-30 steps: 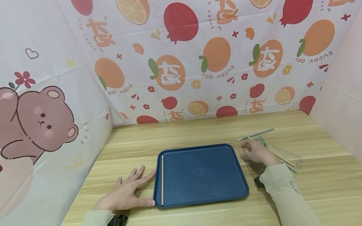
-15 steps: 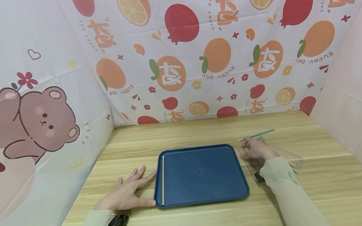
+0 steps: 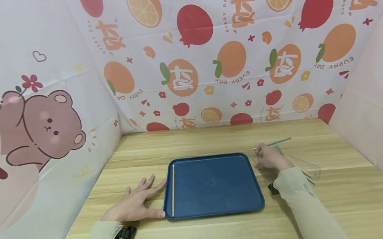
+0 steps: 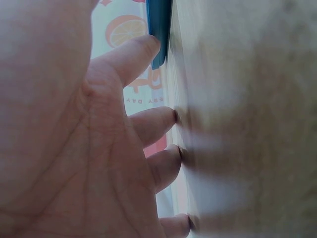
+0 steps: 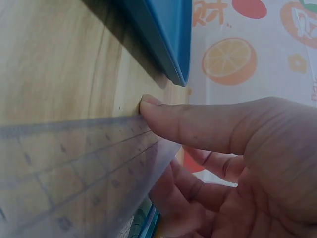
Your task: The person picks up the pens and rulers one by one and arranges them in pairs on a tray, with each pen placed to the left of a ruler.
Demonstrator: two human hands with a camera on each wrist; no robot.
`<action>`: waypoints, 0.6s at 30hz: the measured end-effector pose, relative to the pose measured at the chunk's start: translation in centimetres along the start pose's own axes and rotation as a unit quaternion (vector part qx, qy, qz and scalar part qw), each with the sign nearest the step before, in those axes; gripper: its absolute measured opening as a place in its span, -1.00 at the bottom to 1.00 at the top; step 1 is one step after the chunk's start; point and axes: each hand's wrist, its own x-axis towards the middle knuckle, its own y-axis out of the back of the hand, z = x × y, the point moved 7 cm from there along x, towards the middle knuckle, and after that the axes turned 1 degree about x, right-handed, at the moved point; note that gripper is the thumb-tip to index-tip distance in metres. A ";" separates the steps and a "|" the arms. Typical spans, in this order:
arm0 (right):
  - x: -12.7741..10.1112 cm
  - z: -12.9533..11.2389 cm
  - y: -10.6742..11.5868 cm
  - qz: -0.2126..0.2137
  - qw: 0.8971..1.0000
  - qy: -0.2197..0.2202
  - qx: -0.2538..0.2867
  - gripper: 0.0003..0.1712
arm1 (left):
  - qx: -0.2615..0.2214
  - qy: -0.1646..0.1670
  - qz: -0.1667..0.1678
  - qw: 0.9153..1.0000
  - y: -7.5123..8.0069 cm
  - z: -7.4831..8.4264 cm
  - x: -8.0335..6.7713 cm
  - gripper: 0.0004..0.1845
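A blue tray point(image 3: 214, 185) lies on the table, with a pale wooden pencil point(image 3: 173, 191) along its left side. My left hand point(image 3: 134, 205) is spread at the tray's left edge, the thumb at the near corner and the index fingertip at the rim. Other fingertips rest on the wood in the left wrist view. Right of the tray, my right hand point(image 3: 271, 158) pinches the edge of a clear plastic sheet with printed lines and marks point(image 5: 84, 168), thumb on one side and fingers on the other. Part of the sheet is hidden under the hand and sleeve.
A green pencil point(image 3: 280, 141) lies beyond the right hand. A small green piece point(image 3: 278, 148) shows just behind the fingers, and pencil ends point(image 3: 309, 179) stick out beside the right sleeve. A fruit-print cloth point(image 3: 204, 69) hangs behind the wooden table point(image 3: 201, 232).
The right hand and forearm have shifted slightly, and a pale pencil that showed across them is now mostly hidden. The left hand stays at the tray.
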 end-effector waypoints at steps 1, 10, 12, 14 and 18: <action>0.0 0.0 0.0 0.001 1.000 0.000 0.000 -0.47 | 0.000 0.001 -0.001 1.000 0.0 0.0 0.0 0.12; -0.1 0.0 0.0 0.007 1.000 0.017 0.023 -0.54 | 0.000 0.000 -0.007 1.000 0.0 0.0 0.0 0.12; -0.2 -0.1 0.1 0.004 0.999 0.021 0.026 -0.57 | -0.002 0.000 -0.007 1.000 0.0 0.0 -0.1 0.12; -0.3 -0.2 0.2 0.003 0.999 0.024 0.025 -0.59 | -0.002 0.001 -0.007 1.000 0.0 -0.1 -0.1 0.12; -0.4 -0.3 0.4 -0.001 0.999 0.027 0.033 -0.57 | 0.003 0.002 -0.005 1.000 0.0 -0.1 -0.1 0.12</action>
